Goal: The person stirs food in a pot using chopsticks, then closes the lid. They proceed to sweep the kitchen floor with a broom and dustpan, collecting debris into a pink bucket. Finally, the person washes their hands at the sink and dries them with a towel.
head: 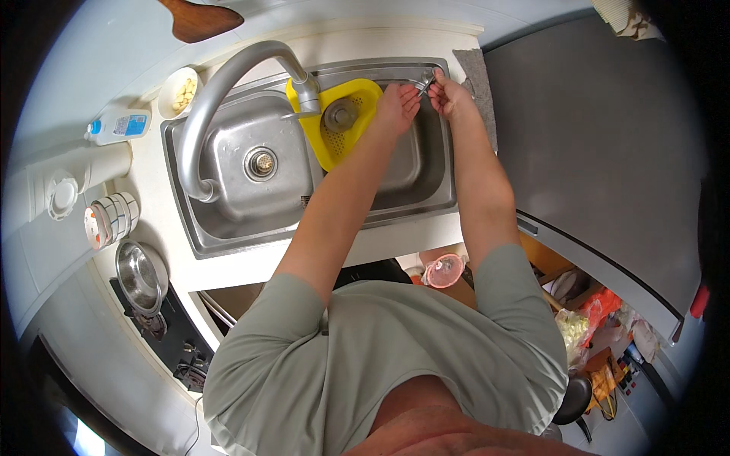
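Both arms reach over a double-bowl stainless steel sink. My right hand is at the sink's back right corner, its fingers on a small metal fitting or tool whose kind cannot be told. Just left of it, my left hand is held palm up with bent fingers, close to the metal piece's lower end; whether it touches is unclear. Beside my left wrist sits a yellow corner strainer basket with a round, see-through or metal item in it. The curved faucet arches over the left bowl.
Left of the sink stand a bowl of peeled garlic-like cloves, a white bottle with a blue cap, stacked bowls and a steel basin by the stove. A large grey appliance top borders the right. A grey cloth lies at the corner.
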Available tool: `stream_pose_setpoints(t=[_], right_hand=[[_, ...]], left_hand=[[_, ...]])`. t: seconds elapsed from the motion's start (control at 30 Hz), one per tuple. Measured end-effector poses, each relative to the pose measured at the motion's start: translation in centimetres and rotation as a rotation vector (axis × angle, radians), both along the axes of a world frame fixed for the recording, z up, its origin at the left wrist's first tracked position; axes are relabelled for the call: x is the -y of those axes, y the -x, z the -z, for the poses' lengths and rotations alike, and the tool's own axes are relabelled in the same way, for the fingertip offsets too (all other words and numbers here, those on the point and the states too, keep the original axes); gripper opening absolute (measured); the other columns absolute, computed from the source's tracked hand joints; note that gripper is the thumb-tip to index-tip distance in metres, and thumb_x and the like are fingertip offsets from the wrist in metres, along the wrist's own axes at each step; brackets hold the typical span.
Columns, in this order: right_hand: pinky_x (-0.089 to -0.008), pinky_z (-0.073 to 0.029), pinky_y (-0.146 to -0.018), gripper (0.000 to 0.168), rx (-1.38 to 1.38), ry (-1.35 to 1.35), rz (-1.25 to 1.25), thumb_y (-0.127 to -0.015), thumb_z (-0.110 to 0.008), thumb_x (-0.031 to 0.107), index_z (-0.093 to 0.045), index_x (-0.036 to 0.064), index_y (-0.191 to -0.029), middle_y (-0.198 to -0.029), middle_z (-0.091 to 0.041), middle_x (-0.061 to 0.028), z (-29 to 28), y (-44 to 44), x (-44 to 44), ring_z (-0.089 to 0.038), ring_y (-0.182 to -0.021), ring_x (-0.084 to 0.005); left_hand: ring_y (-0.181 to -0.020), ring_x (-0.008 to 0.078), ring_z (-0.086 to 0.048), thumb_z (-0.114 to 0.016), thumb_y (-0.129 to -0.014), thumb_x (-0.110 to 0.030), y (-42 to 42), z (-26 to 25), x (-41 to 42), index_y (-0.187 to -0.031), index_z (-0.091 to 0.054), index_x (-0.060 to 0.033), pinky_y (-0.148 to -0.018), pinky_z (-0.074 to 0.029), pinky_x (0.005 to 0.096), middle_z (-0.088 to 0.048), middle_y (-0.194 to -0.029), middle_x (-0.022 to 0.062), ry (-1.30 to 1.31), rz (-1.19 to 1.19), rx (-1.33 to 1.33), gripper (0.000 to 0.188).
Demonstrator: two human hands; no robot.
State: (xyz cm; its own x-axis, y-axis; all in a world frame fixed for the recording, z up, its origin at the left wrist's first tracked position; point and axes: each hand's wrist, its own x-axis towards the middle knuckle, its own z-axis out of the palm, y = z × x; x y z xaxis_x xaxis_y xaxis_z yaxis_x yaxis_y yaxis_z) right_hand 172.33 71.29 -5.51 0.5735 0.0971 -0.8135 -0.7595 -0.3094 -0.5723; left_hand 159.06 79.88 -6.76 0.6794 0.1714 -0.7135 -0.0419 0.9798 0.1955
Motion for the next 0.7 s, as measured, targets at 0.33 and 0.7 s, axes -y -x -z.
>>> stream_pose_setpoints(t=[0.33, 0.7], right_hand=[[-0.0269, -0.037, -0.048, 0.032, 0.055, 0.138, 0.030, -0.076, -0.077, 0.044, -0.058, 0.019, -0.068, -0.059, -0.055, 0.0071, 0.2, 0.3, -0.8, -0.051, -0.051, -0.0100], [-0.0272, -0.040, -0.047, 0.034, 0.110, 0.005, -0.081, -0.082, -0.071, 0.044, -0.061, 0.012, -0.081, -0.069, -0.062, 0.0009, -0.2, 1.7, 1.5, -0.056, -0.055, -0.0120]], left_hand=[[-0.098, 0.0271, -0.059, -0.034, -0.099, -0.033, 0.7, 0.5, 1.0, -0.107, -0.057, -0.0010, -0.089, -0.046, 0.0392, -0.061, -0.099, 0.0103, 0.076, 0.026, 0.018, 0.040], [-0.090, 0.0177, -0.064, -0.060, -0.091, -0.011, 6.0, -0.4, 1.4, -0.107, -0.058, -0.0034, -0.081, -0.054, 0.0295, -0.065, -0.098, 0.0061, -0.187, -0.004, 0.238, 0.018]])
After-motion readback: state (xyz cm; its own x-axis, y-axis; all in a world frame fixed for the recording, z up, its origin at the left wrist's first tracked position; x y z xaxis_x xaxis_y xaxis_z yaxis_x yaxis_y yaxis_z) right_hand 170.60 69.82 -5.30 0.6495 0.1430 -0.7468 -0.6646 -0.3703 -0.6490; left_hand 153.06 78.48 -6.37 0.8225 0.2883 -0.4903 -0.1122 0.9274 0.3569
